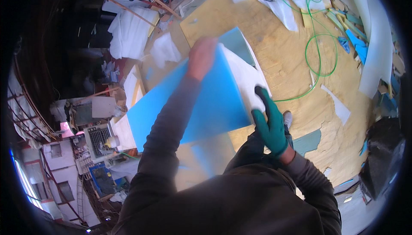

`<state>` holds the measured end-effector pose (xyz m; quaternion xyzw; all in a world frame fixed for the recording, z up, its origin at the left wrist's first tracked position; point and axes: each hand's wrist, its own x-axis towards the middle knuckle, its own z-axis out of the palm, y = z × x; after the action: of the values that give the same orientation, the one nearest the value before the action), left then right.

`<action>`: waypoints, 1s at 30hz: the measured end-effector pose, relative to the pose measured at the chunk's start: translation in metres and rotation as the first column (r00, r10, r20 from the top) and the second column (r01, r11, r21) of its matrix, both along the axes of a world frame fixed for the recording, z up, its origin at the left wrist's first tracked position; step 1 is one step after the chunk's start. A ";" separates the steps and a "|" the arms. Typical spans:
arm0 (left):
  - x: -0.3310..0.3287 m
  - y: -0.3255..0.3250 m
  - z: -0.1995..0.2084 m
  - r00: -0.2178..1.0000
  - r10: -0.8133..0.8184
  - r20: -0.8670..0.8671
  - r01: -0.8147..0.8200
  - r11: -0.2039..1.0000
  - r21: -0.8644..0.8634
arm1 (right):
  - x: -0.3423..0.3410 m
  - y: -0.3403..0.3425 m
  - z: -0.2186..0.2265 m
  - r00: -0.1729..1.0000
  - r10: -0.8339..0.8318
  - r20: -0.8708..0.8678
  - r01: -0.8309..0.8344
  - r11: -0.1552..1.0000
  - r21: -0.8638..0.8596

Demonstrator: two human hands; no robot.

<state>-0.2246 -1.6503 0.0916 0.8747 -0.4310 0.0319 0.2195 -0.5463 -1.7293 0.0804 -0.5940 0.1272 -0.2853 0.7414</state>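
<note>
A bright blue board or sheet [201, 106] lies slantwise in front of me, its edges slightly blurred. My bare left hand [202, 57] is at its far edge, smeared by motion, so its fingers and grip cannot be made out. My right hand [273, 130], in a green glove, is beside the board's right corner with fingers stretched apart; whether it touches the board is unclear. Beyond the board's right edge shows a white sheet [246, 78], with a grey-blue piece [237, 46] at its far end. Another white part [122, 133] shows past the left end.
A thin green hose or cord [317, 54] loops across the tan floor covering [283, 54]. White foam sheets [133, 31] lie at the far left, and blue and green offcuts [356, 42] pile up at the right. A vented grey unit [99, 140] stands left of the board.
</note>
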 end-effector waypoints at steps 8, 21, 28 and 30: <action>-0.007 -0.002 0.001 0.999 0.028 -0.018 -0.029 0.998 -0.057 | 0.157 -0.009 -0.091 0.969 0.002 -0.247 -0.179 0.695 -0.697; 0.006 0.012 0.012 0.869 -0.030 -0.493 -0.066 0.982 -0.176 | 0.243 -0.037 -0.130 0.996 0.086 0.007 -0.077 0.920 -0.385; 0.002 0.007 -0.001 0.870 -0.024 -0.493 -0.131 0.952 -0.278 | 0.237 -0.034 -0.125 0.997 0.068 0.022 -0.046 0.842 -0.537; -0.002 0.009 0.000 0.869 0.000 -0.494 -0.152 0.951 -0.268 | 0.237 -0.034 -0.119 0.990 0.141 0.020 -0.114 0.867 -0.485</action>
<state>-0.2268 -1.6418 0.0916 0.8273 -0.3166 -0.1165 0.4492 -0.3091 -1.7631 -0.0383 -0.7591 -0.0077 -0.2747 0.5902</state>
